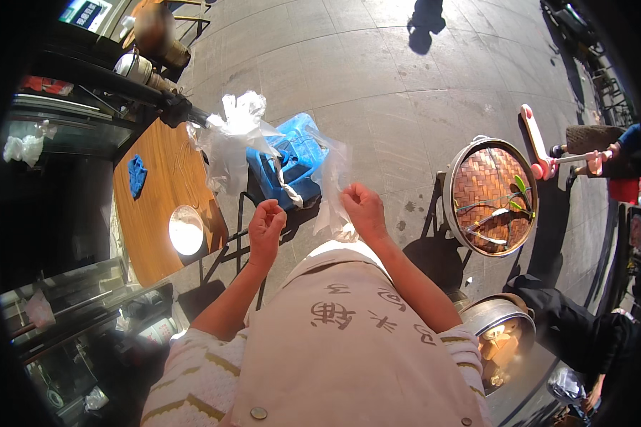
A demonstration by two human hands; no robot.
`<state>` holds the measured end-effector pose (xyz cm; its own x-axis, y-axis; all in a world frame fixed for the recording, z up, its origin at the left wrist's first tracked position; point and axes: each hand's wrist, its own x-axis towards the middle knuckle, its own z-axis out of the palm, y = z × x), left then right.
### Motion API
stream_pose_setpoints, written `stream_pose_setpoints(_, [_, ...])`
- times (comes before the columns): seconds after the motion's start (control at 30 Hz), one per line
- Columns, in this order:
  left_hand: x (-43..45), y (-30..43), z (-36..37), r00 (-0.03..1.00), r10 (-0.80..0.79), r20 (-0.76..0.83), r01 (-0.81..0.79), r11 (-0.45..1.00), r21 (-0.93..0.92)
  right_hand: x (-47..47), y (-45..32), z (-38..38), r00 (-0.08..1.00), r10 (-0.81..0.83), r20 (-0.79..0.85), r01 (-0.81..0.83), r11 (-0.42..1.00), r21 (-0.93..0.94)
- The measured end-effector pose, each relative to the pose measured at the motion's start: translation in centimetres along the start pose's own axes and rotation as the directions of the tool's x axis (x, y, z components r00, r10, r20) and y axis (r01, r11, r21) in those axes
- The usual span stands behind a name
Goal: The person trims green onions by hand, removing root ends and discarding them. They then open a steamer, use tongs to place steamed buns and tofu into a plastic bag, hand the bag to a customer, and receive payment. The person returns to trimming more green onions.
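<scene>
A thin clear plastic bag (334, 171) hangs beside my right hand (364, 212), whose thumb and fingers pinch its edge. The lower part of the bag reaches down toward my apron (347, 331). My left hand (266, 230) is raised on the other side, its fingers curled in toward the thumb, with nothing visible in it. Beyond both hands sits a blue plastic jerrycan (294, 155) with a twisted white strip (286, 184) lying across it. Next to it hangs a bunch of translucent plastic bags (229, 144), tied to a dark pole (139, 93).
At left, a wooden table (160, 160) carries a blue cloth (137, 176) and a white bowl (186, 230). A round steamer with a woven lid (481, 197) and tongs stands right. Below it, an open steamer (502, 347) holds food. People and a pink scooter (539, 155) are farther right.
</scene>
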<state>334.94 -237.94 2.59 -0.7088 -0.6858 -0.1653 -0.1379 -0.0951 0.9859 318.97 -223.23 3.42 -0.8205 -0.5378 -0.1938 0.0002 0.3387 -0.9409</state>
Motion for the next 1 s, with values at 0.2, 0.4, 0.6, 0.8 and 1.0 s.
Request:
stream_pose_setpoints(0.2, [5.2,2.4,11.2,0.867,-0.238,0.437,0.219,0.971,0.095,-2.9,1.1,-3.0,0.993,0.014,-0.117,-0.033,0.986,-0.163])
stream_pose_setpoints(0.4, [6.0,-4.1,13.9,0.872,0.024,0.489,-0.204,0.925,0.319,-8.8,8.4,-15.0,0.71,0.686,-0.156,0.172,0.046,0.984])
stream_pose_setpoints(0.6, [2.6,-0.6,23.8,0.514,-0.146,0.845,-0.596,0.648,0.475,-15.4,7.7,-17.9,0.515,0.573,-0.638,0.487,0.416,0.768])
stream_pose_setpoints(0.8, [-10.6,7.0,34.3,0.085,0.042,0.995,-0.938,0.341,0.066,-21.0,8.0,-21.8,0.49,0.261,-0.831,0.346,0.817,0.461])
stream_pose_setpoints(1.0, [-16.2,6.6,42.7,-0.065,-0.333,0.941,-0.701,0.686,0.194,-33.3,15.3,-25.2,0.359,0.149,-0.921,-0.313,0.949,0.032])
